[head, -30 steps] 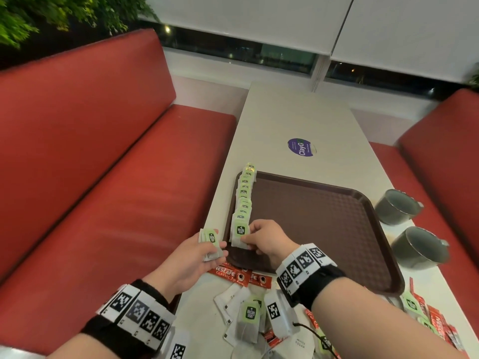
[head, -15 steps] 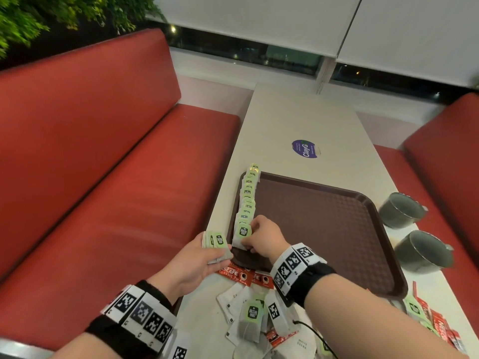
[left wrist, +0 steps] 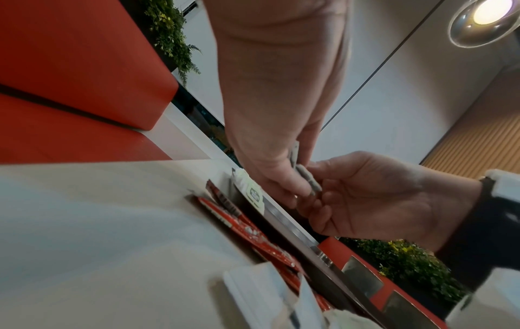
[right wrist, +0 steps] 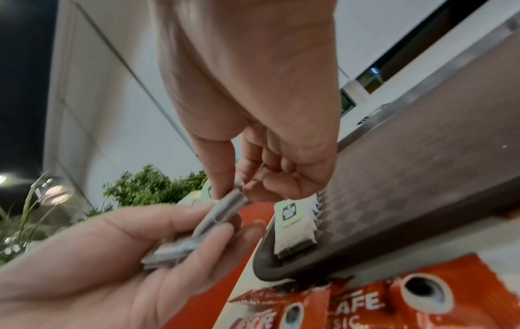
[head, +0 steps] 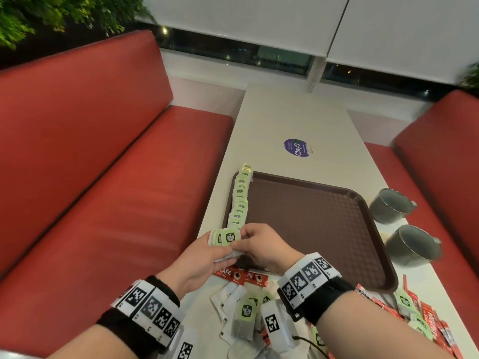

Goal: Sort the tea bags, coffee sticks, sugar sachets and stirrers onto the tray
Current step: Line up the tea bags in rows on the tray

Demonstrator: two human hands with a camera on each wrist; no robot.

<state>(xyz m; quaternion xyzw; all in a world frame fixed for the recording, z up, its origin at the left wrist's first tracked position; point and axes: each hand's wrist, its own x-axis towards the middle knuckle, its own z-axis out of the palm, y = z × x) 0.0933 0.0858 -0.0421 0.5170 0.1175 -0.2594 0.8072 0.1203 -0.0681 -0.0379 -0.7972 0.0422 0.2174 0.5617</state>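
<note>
Held tea bags: a small fanned stack of green-labelled paper tea bags (head: 225, 238) sits above the near left corner of the tray, between the two hands.
Left hand: the left hand (head: 201, 257) has its fingers curled under the stack and its thumb on top, gripping it; the right wrist view shows the stack (right wrist: 202, 224) lying across its fingers (right wrist: 197, 251).
Right hand: the right hand (head: 261, 246) pinches the front tea bag of that stack between thumb and fingertips; the other fingers are curled in.
Tea-bag row: a line of overlapping green-labelled tea bags (head: 239, 200) runs along the tray's left edge, from its far corner toward the hands.
Tray: a dark brown rectangular plastic tray (head: 311, 221) with a textured floor lies on the table.
Loose pile: red coffee sticks (head: 241, 275), white paper sachets (head: 225, 299) and more tea bags lie on the table just beside the tray's near edge; further red sticks (head: 430, 317) lie at the near right.
Table: a long pale table (head: 293, 115) bears a purple round sticker (head: 297, 147) beyond the tray.
Cups: two grey cups (head: 412, 244) stand to the tray's right.
Seating: red padded benches (head: 103, 164) flank the table.
</note>
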